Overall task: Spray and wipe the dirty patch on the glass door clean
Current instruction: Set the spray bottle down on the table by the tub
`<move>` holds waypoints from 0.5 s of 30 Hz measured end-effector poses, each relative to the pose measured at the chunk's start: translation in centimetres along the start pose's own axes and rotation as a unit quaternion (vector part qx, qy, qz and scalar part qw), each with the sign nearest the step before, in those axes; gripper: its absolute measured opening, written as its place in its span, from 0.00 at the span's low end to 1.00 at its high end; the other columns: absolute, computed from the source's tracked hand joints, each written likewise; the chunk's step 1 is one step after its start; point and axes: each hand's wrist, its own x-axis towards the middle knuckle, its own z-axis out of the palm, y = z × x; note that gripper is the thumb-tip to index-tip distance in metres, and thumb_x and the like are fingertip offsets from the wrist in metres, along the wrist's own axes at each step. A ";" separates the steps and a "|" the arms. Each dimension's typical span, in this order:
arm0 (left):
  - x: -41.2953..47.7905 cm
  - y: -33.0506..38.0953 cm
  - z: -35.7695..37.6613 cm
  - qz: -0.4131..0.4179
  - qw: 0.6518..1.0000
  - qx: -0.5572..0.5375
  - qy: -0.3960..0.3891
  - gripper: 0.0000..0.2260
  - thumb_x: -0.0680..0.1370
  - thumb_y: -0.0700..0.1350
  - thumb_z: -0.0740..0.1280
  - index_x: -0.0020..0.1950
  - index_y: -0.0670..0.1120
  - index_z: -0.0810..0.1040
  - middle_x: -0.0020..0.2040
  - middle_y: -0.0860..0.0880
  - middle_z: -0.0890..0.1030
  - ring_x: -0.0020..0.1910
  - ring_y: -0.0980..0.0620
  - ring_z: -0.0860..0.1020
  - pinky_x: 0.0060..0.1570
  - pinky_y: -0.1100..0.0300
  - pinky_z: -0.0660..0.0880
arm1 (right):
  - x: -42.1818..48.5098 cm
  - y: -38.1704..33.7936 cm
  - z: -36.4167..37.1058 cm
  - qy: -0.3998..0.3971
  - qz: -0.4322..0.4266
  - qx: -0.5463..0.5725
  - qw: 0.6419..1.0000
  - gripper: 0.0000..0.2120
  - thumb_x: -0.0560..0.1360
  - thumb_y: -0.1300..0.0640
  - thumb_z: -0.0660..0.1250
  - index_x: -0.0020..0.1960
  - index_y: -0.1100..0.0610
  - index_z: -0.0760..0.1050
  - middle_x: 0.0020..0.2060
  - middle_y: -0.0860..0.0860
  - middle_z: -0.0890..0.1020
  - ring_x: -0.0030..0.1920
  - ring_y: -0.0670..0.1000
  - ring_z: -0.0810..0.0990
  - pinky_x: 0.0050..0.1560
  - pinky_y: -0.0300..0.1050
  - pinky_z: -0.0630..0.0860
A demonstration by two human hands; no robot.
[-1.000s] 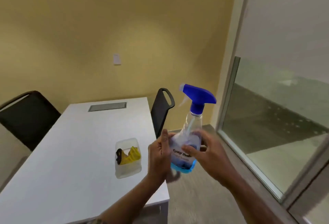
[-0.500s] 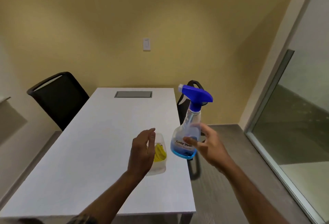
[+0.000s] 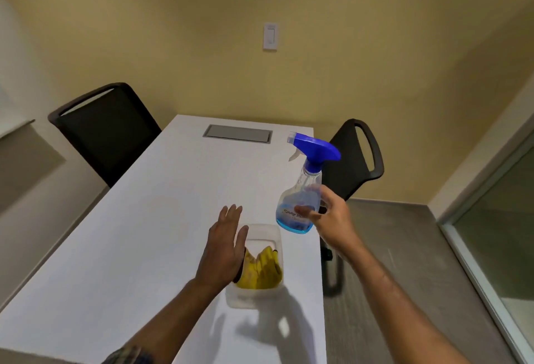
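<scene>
My right hand (image 3: 332,219) grips a clear spray bottle (image 3: 300,201) with a blue trigger head and a little blue liquid, held upright above the table's right edge. My left hand (image 3: 224,248) hovers flat with fingers apart over the left side of a clear plastic tub (image 3: 260,233), which holds a crumpled yellow cloth (image 3: 263,272). The glass door (image 3: 502,236) shows only as a strip at the far right; no dirty patch is visible on it.
The tub stands on a long white table (image 3: 144,233) with a grey cable hatch (image 3: 237,133). Black chairs stand at the left (image 3: 107,129) and right (image 3: 357,158) of the table. Grey floor lies between table and door.
My view has swung left, away from the glass and onto the table. My left hand has let go of the bottle and moved down over the tub; the right hand still holds the bottle.
</scene>
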 end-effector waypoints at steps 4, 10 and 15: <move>3.6 -2.9 1.9 -0.013 0.999 0.002 -0.030 0.27 0.83 0.59 0.49 0.82 0.54 0.54 0.84 0.54 0.54 0.83 0.55 0.48 0.82 0.49 0.52 | 4.5 1.9 2.3 0.022 0.008 0.021 1.000 0.22 0.74 0.59 0.76 0.65 0.51 0.75 0.60 0.46 0.79 0.62 0.50 0.77 0.56 0.47 0.80; 7.9 -7.6 4.2 -0.009 0.998 -0.012 -0.056 0.25 0.85 0.54 0.51 0.82 0.54 0.53 0.83 0.56 0.53 0.82 0.59 0.46 0.82 0.50 0.52 | 10.3 5.3 6.3 0.032 0.025 0.025 0.999 0.23 0.76 0.60 0.74 0.69 0.53 0.75 0.60 0.45 0.79 0.55 0.44 0.78 0.60 0.49 0.78; 10.0 -11.0 6.1 -0.007 0.997 -0.007 -0.077 0.24 0.85 0.53 0.51 0.82 0.55 0.53 0.83 0.56 0.53 0.82 0.60 0.46 0.82 0.53 0.51 | 13.5 8.7 9.6 -0.004 0.048 0.016 0.999 0.22 0.76 0.60 0.74 0.69 0.54 0.75 0.60 0.46 0.80 0.56 0.45 0.78 0.59 0.45 0.77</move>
